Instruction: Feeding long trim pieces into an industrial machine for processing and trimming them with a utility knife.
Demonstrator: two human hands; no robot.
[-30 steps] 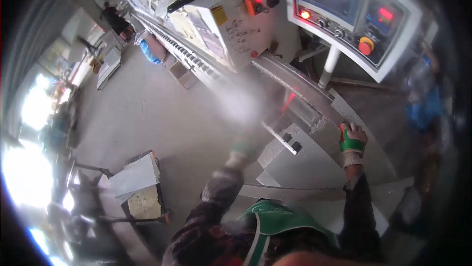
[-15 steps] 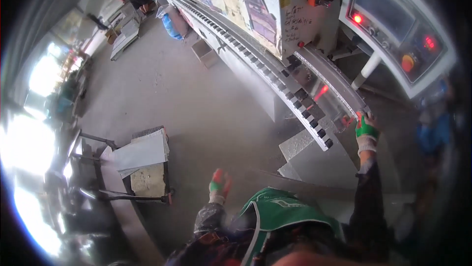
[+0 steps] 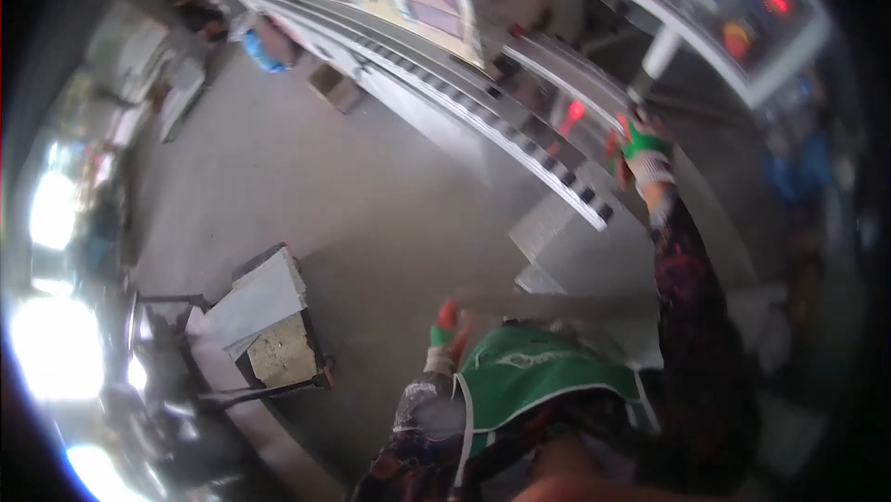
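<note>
My right hand (image 3: 645, 145), in a white glove with a green back and orange-red fingers, is at the near end of the narrow conveyor belt (image 3: 594, 94). Its fingers reach the belt's end and are blurred; whether they grip it cannot be told. My left hand (image 3: 449, 330), gloved alike, hangs low before the green apron (image 3: 548, 377), fingers loosely apart and nothing visible in them. Left of the belt runs a long rail with black pads (image 3: 543, 157). A red light (image 3: 576, 110) glows between belt and rail.
A control panel (image 3: 780, 47) with red lights and a red-yellow button stands at the upper right. Grey boards (image 3: 557, 233) lie below the rail's end. At left is a cart carrying panels (image 3: 260, 302). A cardboard box (image 3: 334, 86) is on the floor beside the machine.
The view has shifted, so the machine sits higher up and farther left. My right hand stays near the belt's end, its thumb side lower. My left hand has come closer to the apron.
</note>
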